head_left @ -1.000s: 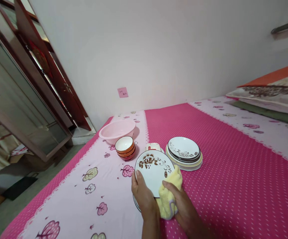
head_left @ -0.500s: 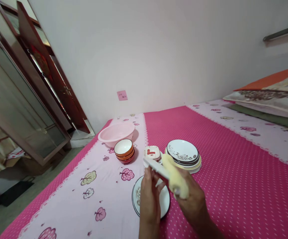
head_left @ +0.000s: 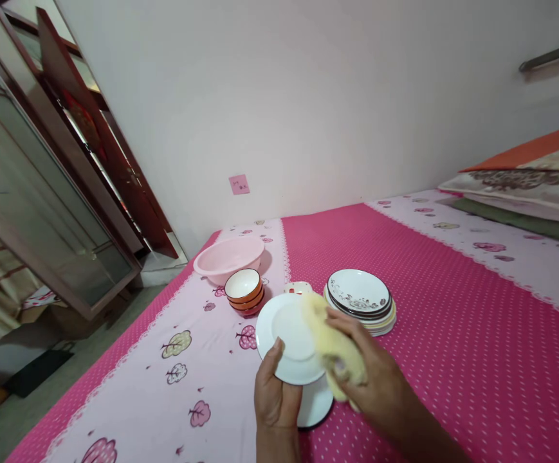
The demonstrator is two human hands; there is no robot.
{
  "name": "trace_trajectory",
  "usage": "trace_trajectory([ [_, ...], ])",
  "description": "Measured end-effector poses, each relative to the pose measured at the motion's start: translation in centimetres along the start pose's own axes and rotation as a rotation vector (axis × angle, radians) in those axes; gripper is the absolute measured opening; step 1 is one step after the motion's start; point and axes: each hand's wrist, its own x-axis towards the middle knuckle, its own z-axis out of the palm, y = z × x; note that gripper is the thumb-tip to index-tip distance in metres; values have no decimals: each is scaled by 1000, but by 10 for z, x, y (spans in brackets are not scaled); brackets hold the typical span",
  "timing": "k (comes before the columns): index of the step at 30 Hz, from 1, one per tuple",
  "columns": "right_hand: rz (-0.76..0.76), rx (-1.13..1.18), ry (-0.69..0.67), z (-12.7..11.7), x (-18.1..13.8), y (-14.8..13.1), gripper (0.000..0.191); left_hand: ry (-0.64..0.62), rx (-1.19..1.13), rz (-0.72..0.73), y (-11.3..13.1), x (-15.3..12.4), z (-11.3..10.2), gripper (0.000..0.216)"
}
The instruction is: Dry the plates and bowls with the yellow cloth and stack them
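My left hand grips a white plate at its lower left edge, thumb on the face turned toward me. Against the plate's right edge, my right hand is closed on a yellow cloth, blurred a little by motion. Beneath the held plate, a dark-rimmed plate lies on the bedspread, mostly covered. Just behind is a small white dish with a red mark, partly hidden. A stack of floral plates stands to the right, with yellowish-edged plates at its bottom.
Stacked orange-brown bowls stand left of the held plate, with a pink basin behind them. Everything rests on a pink and white bedspread. Pillows lie at the far right, and a white wall rises behind.
The held plate has turned from edge-on to facing me, now covering more of the plate below. My left thumb shows on its face. The cloth has moved onto its right side.
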Motion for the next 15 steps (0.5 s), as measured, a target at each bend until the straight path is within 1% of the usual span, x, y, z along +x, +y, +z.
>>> trace_trajectory([
  [2,246,105,236,-8,4,-6,48,48,6,55,-3,-1,1,47],
  [3,330,141,331,-10,5,-8,49,53,7,56,-4,-1,2,50],
  [4,361,158,396,-11,6,-10,51,52,6,43,-6,-2,3,51],
  [5,330,155,426,-10,5,-10,49,38,4,20,-7,-2,4,51],
  [6,246,127,416,-7,4,-10,46,10,5,-5,-8,-2,5,50],
  [7,127,72,366,-3,3,-9,43,-29,8,-29,-9,-3,6,49],
  [8,-6,-6,283,2,1,-8,42,-77,11,-46,-10,-3,7,51],
  [10,-231,-184,79,14,-4,-7,49,-181,10,-53,-10,-3,7,64],
  [12,-360,-332,-101,24,-8,-8,60,-234,1,-81,-8,-4,5,77],
  [14,-442,-395,-210,32,-13,-11,69,-213,1,-163,-6,-6,1,81],
  [15,-483,-404,-238,34,-14,-13,70,-184,16,-200,-6,-8,-2,81],
])
